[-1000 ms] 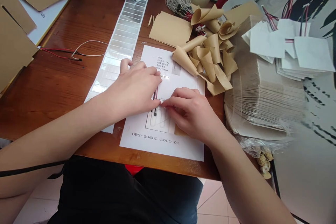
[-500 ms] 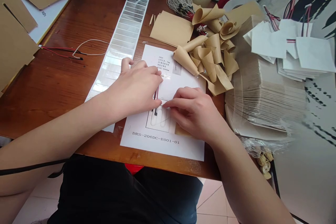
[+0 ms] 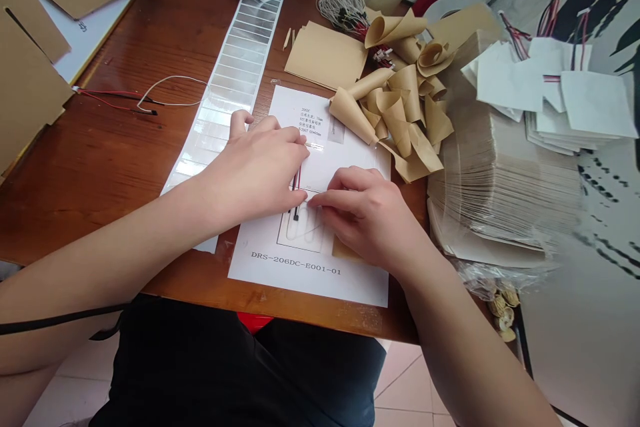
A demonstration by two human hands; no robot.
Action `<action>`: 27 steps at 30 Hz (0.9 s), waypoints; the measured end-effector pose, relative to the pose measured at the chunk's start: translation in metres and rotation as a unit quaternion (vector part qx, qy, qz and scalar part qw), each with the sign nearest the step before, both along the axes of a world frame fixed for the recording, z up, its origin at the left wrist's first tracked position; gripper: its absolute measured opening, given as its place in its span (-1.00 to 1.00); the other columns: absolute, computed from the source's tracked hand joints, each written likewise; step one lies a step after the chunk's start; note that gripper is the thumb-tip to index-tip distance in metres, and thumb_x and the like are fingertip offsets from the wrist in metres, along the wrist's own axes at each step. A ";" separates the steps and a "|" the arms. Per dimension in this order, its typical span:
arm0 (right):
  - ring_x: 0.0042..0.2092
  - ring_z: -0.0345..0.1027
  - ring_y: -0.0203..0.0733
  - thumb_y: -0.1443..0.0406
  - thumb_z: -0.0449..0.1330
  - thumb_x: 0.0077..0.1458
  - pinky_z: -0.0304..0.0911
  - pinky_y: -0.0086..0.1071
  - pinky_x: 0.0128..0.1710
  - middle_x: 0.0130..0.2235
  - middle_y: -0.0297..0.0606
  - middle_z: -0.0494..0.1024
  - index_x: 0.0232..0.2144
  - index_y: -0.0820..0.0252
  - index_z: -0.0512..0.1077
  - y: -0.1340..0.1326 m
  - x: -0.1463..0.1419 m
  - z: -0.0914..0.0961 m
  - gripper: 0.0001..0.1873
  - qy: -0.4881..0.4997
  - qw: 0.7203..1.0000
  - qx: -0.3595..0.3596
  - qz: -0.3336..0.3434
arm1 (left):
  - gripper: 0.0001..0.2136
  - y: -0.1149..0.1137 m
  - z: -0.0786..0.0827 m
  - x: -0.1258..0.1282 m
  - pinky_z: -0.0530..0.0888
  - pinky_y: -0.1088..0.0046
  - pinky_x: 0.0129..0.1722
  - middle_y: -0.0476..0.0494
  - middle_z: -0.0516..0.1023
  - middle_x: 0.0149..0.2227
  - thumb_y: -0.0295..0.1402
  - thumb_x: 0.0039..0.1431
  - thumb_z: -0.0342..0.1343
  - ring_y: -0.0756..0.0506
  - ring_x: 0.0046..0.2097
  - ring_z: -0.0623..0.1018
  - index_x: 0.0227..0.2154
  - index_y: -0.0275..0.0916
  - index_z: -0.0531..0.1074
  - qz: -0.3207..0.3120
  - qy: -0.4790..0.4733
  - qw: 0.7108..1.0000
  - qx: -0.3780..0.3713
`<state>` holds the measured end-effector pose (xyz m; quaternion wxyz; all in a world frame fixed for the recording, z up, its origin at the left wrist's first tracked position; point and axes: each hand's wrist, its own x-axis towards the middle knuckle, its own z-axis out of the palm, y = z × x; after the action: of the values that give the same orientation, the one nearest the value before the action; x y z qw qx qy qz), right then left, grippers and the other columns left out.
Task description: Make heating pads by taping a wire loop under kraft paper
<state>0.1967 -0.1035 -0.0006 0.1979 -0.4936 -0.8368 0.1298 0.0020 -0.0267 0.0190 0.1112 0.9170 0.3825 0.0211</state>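
A printed white sheet (image 3: 307, 283) lies near the table's front edge, with a looped pattern drawn in a square outline. Over the sheet my left hand (image 3: 265, 163) rests palm down, fingers apart, its fingertips and thumb by red and black wires (image 3: 296, 180). Their black tips (image 3: 296, 215) lie on the outlined pattern. My right hand (image 3: 367, 213) is closed, index finger and thumb together beside my left thumb. A thin white wire (image 3: 316, 229) curves across the pattern into its fingers; the grip itself is hidden. Under this hand a brown paper piece (image 3: 345, 250) shows.
A strip of clear labels (image 3: 243, 47) runs from its roll along the left. Behind the sheet are stacked brown paper (image 3: 327, 53), curled paper pieces (image 3: 400, 107) and bundled wires (image 3: 345, 7). White squares (image 3: 510, 80) sit on a tall stack (image 3: 525, 187) at right. Cardboard (image 3: 30, 67) stands left.
Both hands keep almost the same place on the sheet. The right fingertips have shifted very slightly left, and the whole view has drifted a little.
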 end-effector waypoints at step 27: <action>-0.41 0.29 -0.27 0.47 0.14 0.17 0.17 -0.32 -0.35 -0.40 -0.31 0.47 -0.31 0.18 0.56 0.000 -0.001 0.008 -0.80 0.030 0.999 -0.011 -0.005 | -0.63 -0.003 -0.001 0.003 0.13 -0.09 0.18 -0.24 0.52 0.18 -0.10 0.17 0.13 -0.38 0.17 0.41 -0.10 -0.22 0.59 0.019 -0.012 1.000 -0.005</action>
<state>0.1962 -0.1037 0.0072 0.2180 -0.4955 -0.8267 0.1533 0.0046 -0.0300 0.0179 0.1201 0.9087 0.3984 0.0319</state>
